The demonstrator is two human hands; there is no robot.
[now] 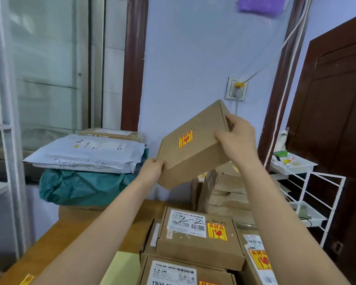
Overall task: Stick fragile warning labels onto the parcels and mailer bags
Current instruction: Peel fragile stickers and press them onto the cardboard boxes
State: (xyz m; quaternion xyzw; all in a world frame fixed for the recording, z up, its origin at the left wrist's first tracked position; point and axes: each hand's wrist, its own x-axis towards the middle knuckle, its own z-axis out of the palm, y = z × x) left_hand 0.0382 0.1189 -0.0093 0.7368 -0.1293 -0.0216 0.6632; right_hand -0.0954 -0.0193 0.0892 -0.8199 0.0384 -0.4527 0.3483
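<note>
A pale blue wall with a socket plate (236, 88) and dark wooden door frames stands behind a wooden bench (49, 243) crowded with post. Held up in the air above the far middle of the bench, tilted with its right end higher, is a flat cardboard parcel (195, 145) that bears a yellow-and-red fragile label (185, 139) on the face turned to the camera. The left hand (151, 169) grips the parcel's lower left corner, fingers curled behind it and thumb on the front; the right hand (237, 138) grasps the upper right end, thumb on the front face and fingers wrapped over the edge. Below the raised parcel, at the near right part of the bench, lie stacked cardboard boxes: the top box (199, 239) carries a white shipping label and its own fragile label (217, 231), and a box at the right edge (259, 262) shows another such label. A pale yellow sheet (121, 268) lies just left of this stack, near the front edge. At the far left corner a grey mailer bag (86, 155) rests on a green mailer bag (80, 187). More brown parcels (224, 188) pile up at the far right, beside a white wire rack (308, 182) standing off the bench.
</note>
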